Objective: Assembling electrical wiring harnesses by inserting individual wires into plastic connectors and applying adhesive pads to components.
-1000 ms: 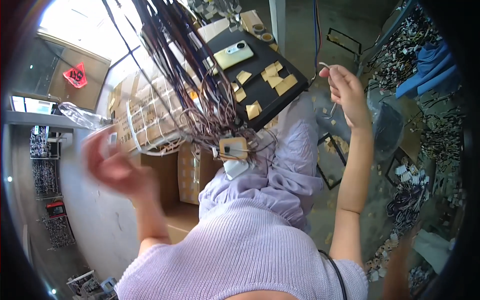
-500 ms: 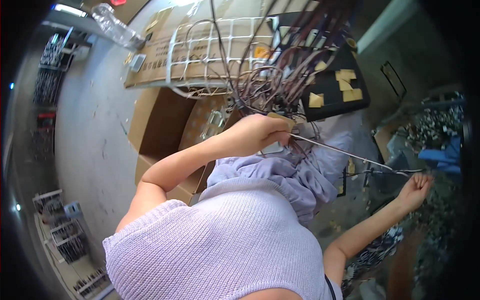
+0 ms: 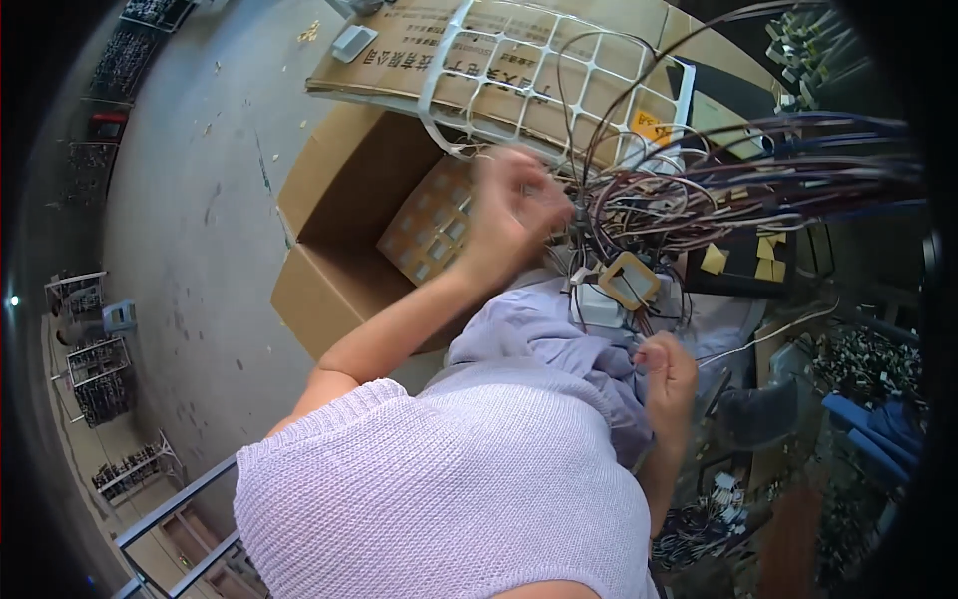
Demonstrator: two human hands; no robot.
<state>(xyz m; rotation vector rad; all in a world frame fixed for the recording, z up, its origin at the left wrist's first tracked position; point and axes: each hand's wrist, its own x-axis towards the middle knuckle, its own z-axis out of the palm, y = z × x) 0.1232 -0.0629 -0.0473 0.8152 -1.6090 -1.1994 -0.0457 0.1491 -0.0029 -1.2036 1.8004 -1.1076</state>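
My left hand (image 3: 514,205) is raised over the near side of the cardboard box. It is smeared by motion, its fingers curved beside a bundle of thin brown and white wires (image 3: 639,200). Low over my lap, my right hand (image 3: 669,377) is closed, the fingers curled in. From its side a white wire (image 3: 763,334) trails off to the right, seemingly held in the fist. Between the hands, a tan square frame piece (image 3: 629,282) lies among wires on a small white plastic part (image 3: 599,307).
An open cardboard box (image 3: 334,210) stands to the left, with patterned card inside. Behind it, a white plastic grid (image 3: 574,75) leans over a flattened carton (image 3: 399,55). A black panel with yellow tape pieces (image 3: 738,275) is at the right. Piles of small parts (image 3: 863,364) lie beyond.
My right hand has come in from far right to my lap. My left hand has let go of the tan frame piece and moved up, away from it. The view has shifted.
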